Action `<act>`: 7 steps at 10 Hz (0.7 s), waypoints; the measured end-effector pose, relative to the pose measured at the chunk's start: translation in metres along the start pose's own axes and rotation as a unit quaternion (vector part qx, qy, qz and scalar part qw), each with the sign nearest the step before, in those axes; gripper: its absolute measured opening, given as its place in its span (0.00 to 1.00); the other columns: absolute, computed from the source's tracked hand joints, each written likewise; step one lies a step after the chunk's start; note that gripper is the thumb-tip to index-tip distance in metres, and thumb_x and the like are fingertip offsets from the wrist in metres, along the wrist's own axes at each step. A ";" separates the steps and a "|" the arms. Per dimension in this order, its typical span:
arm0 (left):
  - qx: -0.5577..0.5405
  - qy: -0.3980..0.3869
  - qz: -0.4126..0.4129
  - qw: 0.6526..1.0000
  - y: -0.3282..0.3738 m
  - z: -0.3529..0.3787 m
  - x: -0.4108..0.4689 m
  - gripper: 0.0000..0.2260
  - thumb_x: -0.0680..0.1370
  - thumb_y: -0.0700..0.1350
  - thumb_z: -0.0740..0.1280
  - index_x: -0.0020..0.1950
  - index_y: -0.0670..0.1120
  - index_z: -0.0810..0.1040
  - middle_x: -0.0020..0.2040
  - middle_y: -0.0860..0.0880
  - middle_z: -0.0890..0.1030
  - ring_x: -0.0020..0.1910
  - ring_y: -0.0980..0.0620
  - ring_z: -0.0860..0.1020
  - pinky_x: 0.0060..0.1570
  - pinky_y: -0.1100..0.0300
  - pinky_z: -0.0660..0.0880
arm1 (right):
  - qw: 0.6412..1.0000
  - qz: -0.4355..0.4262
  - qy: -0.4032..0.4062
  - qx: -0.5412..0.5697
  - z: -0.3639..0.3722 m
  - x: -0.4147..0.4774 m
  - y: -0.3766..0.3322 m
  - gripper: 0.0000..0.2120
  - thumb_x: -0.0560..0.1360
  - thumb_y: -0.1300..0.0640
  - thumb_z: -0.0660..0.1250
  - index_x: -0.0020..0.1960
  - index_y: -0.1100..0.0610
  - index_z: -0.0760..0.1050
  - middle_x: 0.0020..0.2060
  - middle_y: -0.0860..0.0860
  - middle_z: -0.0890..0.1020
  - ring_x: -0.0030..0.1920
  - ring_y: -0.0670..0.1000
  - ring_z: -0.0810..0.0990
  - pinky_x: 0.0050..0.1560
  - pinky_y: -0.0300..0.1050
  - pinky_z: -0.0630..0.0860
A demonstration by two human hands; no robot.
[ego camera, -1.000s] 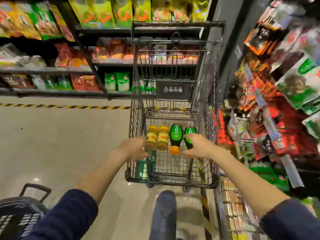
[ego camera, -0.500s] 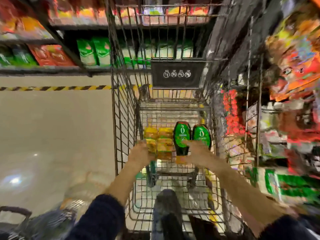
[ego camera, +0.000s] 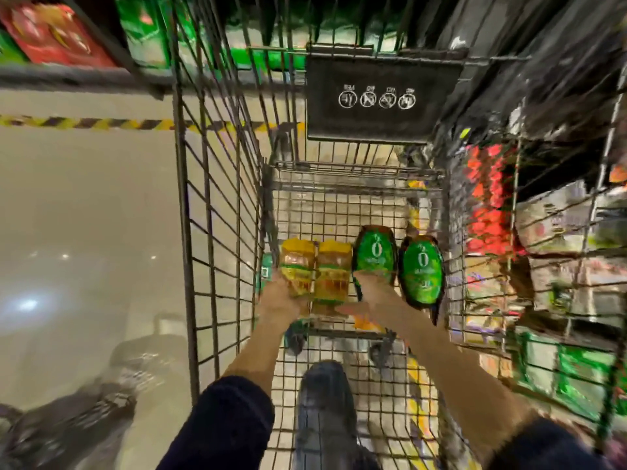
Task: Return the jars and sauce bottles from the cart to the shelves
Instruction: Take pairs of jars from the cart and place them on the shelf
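Observation:
Inside the wire cart (ego camera: 217,232), two yellow jars (ego camera: 298,266) (ego camera: 334,269) lie side by side. To their right lie two green sauce bottles (ego camera: 375,256) (ego camera: 422,273). My left hand (ego camera: 281,300) reaches into the cart and closes around the lower end of the left yellow jar. My right hand (ego camera: 369,296) grips the neck end of the left green bottle, whose orange cap (ego camera: 366,323) shows below the fingers. The other jar and the right bottle are untouched. The picture is motion-blurred.
A black sign panel (ego camera: 383,96) hangs on the cart's far end. Packed shelves (ego camera: 559,232) stand close on the right, more shelves (ego camera: 61,39) at the back left. Hazard tape (ego camera: 84,123) crosses the floor. A dark basket (ego camera: 68,429) sits lower left; my shoe (ego camera: 325,401) is under the cart.
My view has moved closer and tilted down over the cart. Both hands have pushed deeper in; my right hand has shifted from the right green bottle to the left one.

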State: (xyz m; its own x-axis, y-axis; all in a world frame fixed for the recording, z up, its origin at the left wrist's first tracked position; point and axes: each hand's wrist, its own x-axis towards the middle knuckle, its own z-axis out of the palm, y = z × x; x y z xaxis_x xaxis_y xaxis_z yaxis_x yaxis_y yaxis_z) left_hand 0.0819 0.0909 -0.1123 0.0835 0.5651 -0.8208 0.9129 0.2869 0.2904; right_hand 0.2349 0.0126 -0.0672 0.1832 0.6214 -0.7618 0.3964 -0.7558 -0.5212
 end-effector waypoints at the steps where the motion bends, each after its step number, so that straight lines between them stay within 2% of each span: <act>1: 0.034 0.002 -0.011 0.999 0.008 -0.003 -0.005 0.23 0.73 0.41 0.70 0.66 0.40 0.69 0.57 0.42 0.78 0.56 0.43 0.77 0.55 0.58 0.74 | 0.976 0.010 -0.040 0.214 0.010 0.012 -0.007 0.12 0.80 0.62 0.54 0.49 0.62 0.76 0.45 0.58 0.85 0.41 0.56 0.82 0.38 0.45 0.81; 2: 0.013 -0.003 -0.031 0.999 0.003 -0.004 0.004 0.21 0.75 0.35 0.65 0.68 0.37 0.67 0.64 0.38 0.74 0.63 0.40 0.73 0.61 0.52 0.70 | 0.979 0.015 -0.034 0.202 0.011 0.011 -0.007 0.08 0.77 0.60 0.58 0.53 0.60 0.73 0.50 0.59 0.82 0.46 0.58 0.82 0.46 0.55 0.81; 3: -0.111 -0.031 -0.015 0.993 -0.004 -0.002 0.018 0.32 0.70 0.31 0.71 0.70 0.39 0.61 0.61 0.43 0.75 0.61 0.46 0.73 0.62 0.59 0.68 | 0.997 0.068 -0.010 -0.043 0.022 0.031 0.009 0.24 0.71 0.54 0.71 0.63 0.62 0.71 0.58 0.59 0.78 0.59 0.58 0.76 0.58 0.46 0.73; 4: -0.118 -0.035 -0.014 0.992 -0.002 -0.006 0.021 0.29 0.69 0.33 0.72 0.68 0.38 0.64 0.59 0.42 0.76 0.62 0.43 0.74 0.63 0.56 0.70 | 0.995 0.097 0.001 -0.002 0.027 0.036 0.005 0.27 0.69 0.45 0.72 0.60 0.61 0.74 0.54 0.56 0.80 0.55 0.55 0.79 0.55 0.44 0.75; 5: -0.117 -0.034 -0.008 0.993 -0.017 0.000 0.041 0.30 0.63 0.42 0.77 0.62 0.45 0.71 0.54 0.45 0.81 0.56 0.44 0.78 0.62 0.47 0.73 | 0.990 0.115 -0.008 0.083 0.034 0.039 0.007 0.24 0.70 0.49 0.72 0.60 0.60 0.75 0.53 0.54 0.80 0.55 0.52 0.78 0.53 0.40 0.71; 6: -0.112 -0.034 -0.009 0.993 -0.017 -0.002 0.038 0.29 0.62 0.40 0.78 0.60 0.44 0.73 0.53 0.46 0.82 0.55 0.45 0.79 0.62 0.45 0.72 | 0.977 0.132 -0.038 0.163 0.040 0.043 0.010 0.28 0.66 0.50 0.75 0.63 0.56 0.73 0.58 0.53 0.80 0.59 0.53 0.78 0.62 0.48 0.74; 7: -0.126 -0.041 -0.023 0.991 -0.005 -0.009 0.022 0.28 0.65 0.37 0.77 0.61 0.43 0.71 0.54 0.47 0.80 0.57 0.46 0.77 0.64 0.47 0.70 | 0.970 0.145 -0.015 0.194 0.040 0.044 0.010 0.30 0.63 0.51 0.78 0.62 0.56 0.73 0.56 0.52 0.80 0.57 0.52 0.78 0.61 0.51 0.75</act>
State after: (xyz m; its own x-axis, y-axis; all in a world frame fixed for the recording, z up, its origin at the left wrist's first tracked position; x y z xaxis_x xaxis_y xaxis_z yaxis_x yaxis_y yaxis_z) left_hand 0.0759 0.1088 -0.1274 0.0846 0.4856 -0.8701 0.7886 0.5012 0.3564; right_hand 0.2106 0.0239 -0.1214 0.2071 0.3694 -0.9059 -0.0371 -0.9223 -0.3846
